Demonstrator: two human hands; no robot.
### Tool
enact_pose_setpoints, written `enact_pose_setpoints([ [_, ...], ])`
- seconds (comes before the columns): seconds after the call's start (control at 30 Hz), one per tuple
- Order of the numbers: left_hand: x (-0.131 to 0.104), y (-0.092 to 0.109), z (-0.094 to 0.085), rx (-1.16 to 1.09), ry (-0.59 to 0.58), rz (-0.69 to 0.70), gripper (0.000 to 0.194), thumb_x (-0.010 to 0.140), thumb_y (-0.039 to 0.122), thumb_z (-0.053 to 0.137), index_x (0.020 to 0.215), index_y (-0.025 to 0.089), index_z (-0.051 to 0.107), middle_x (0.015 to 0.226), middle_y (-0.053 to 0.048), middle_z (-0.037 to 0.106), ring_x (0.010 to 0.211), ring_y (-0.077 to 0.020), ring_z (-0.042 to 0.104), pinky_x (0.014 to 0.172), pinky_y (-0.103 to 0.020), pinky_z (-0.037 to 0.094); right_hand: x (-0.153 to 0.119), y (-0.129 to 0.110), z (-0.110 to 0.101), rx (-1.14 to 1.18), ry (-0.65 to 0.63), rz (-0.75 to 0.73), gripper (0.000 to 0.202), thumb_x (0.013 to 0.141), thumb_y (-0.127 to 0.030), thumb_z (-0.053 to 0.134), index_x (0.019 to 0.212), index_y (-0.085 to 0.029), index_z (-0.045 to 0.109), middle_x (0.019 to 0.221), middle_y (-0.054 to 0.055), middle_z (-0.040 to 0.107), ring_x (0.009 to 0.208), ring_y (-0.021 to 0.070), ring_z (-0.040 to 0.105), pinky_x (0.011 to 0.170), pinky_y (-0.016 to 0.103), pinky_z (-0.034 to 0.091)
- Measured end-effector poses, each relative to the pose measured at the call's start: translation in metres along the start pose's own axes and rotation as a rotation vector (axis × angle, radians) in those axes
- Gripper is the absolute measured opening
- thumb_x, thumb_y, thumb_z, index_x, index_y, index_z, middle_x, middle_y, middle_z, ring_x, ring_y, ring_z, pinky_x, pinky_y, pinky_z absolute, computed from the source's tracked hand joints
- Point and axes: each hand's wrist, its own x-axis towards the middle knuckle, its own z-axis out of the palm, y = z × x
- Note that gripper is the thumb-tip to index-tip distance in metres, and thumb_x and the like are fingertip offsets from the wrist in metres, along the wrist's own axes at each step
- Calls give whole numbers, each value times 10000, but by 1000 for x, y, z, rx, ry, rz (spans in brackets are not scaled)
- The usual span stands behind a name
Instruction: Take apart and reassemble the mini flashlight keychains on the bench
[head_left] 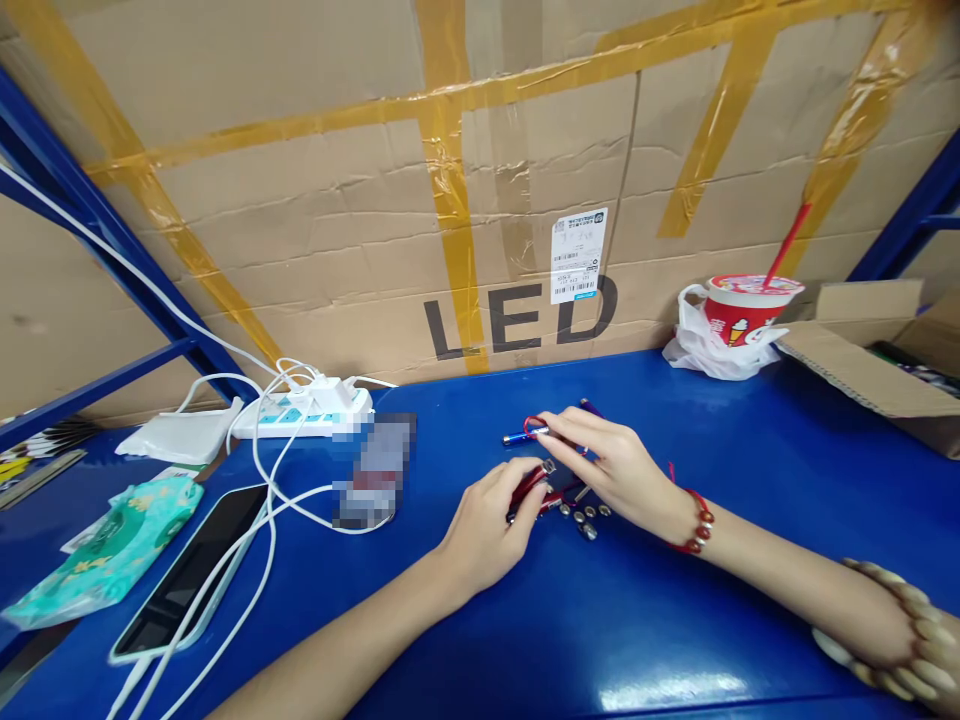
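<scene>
My left hand (491,515) is closed around a dark red metal tube (531,482), its silvery end pointing up and right. To the right of it, my right hand (600,455) pinches a small blue tube (517,438) with a red cord loop at the fingertips. Just below, between the hands, several small silver caps (579,517) lie on the blue tabletop (480,640). Another red tube (553,500) rests by the left fingertips, partly hidden. Behind the right hand shows the end of a dark blue tube (591,408).
At the left are a power strip (259,418) with white cables, two phones (195,565) and a green tissue pack (112,545). A red cup (742,315) in a plastic bag and an open carton (870,370) stand back right. Behind rises a large cardboard box (337,230).
</scene>
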Motion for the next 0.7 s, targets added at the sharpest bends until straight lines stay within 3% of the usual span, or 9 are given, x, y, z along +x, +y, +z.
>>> enact_pose_setpoints([
  [0.1, 1, 0, -1, -21, 59, -90, 186, 899, 255, 400, 1041, 197, 505, 952, -42, 612, 850, -167, 570, 752, -258, 423, 8, 11, -13, -129, -12, 51, 315, 924, -317, 380, 1109, -167, 586, 901, 70, 625, 808, 172, 593, 751, 297, 481],
  [0.17, 3, -1, -1, -46, 52, -153, 183, 908, 273, 376, 1007, 195, 509, 879, -28, 612, 787, -159, 570, 705, -251, 420, 11, 21, -23, -251, -91, 98, 339, 926, -323, 365, 1107, -152, 596, 907, 90, 634, 815, 191, 604, 746, 315, 480],
  [0.27, 4, -3, -2, -76, 45, -191, 183, 917, 286, 353, 965, 192, 503, 786, -3, 590, 704, -140, 555, 657, -238, 409, 13, 31, -36, -350, -326, 134, 304, 902, -352, 416, 1034, -206, 647, 879, 70, 664, 810, 205, 623, 691, 301, 482],
  [0.37, 5, -3, -2, -53, 48, -183, 172, 915, 284, 364, 965, 195, 503, 791, -1, 588, 712, -140, 552, 654, -238, 411, 11, 30, -44, -265, -579, 141, 269, 870, -392, 469, 928, -256, 694, 765, 21, 689, 699, 177, 638, 593, 251, 468],
  [0.43, 5, -2, -2, -20, 54, -169, 173, 910, 282, 377, 979, 199, 512, 815, -8, 597, 738, -148, 556, 666, -245, 419, 11, 28, -47, -196, -661, 150, 278, 855, -413, 483, 845, -259, 714, 716, 8, 691, 636, 160, 633, 538, 229, 448],
  [0.53, 5, -3, -2, 22, 74, -146, 173, 898, 273, 408, 995, 201, 532, 842, -15, 614, 758, -154, 566, 681, -251, 434, 12, 26, -48, -199, -630, 132, 264, 819, -432, 529, 798, -252, 721, 800, 19, 691, 714, 172, 635, 561, 234, 446],
  [0.63, 5, -3, -1, 32, 98, -136, 176, 882, 270, 450, 1003, 196, 554, 851, -18, 638, 746, -153, 584, 679, -245, 450, 15, 20, -44, -172, -471, 146, 261, 825, -429, 521, 836, -254, 714, 881, 19, 674, 785, 173, 625, 637, 254, 455],
  [0.7, 5, -4, -1, 41, 117, -128, 182, 869, 267, 478, 1009, 199, 574, 866, -21, 655, 746, -155, 597, 682, -244, 460, 16, 11, -38, -82, -374, 199, 286, 841, -423, 495, 838, -240, 715, 819, 15, 673, 722, 153, 620, 628, 248, 456],
])
